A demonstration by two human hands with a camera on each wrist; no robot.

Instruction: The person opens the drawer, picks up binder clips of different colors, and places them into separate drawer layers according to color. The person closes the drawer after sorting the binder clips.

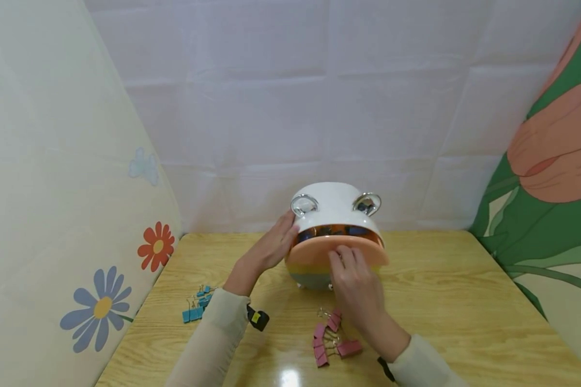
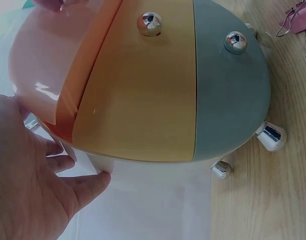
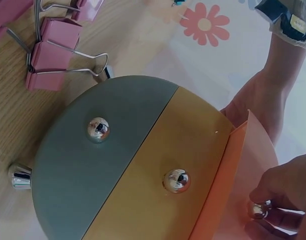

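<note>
A rounded white drawer box [image 1: 330,200] with two silver ring ears stands on the table. Its top peach drawer [image 1: 307,250] is pulled partly out, and dark, shiny contents show in the gap above its front. My right hand [image 1: 359,287] pinches that drawer's silver knob [image 3: 258,210] between thumb and fingers. Against the box's left side rests my left hand [image 1: 271,244], fingers fairly straight along the white shell. Below, the yellow drawer [image 2: 138,90] and the grey-green drawer [image 2: 228,95] are closed, each with a round silver knob.
Several pink binder clips [image 1: 319,344] lie in front of the box, near my right wrist. A group of teal binder clips [image 1: 192,315] lies to the left, beside my left sleeve. White cloth hangs behind the wooden table [image 1: 440,301], with flowered cloths at both sides.
</note>
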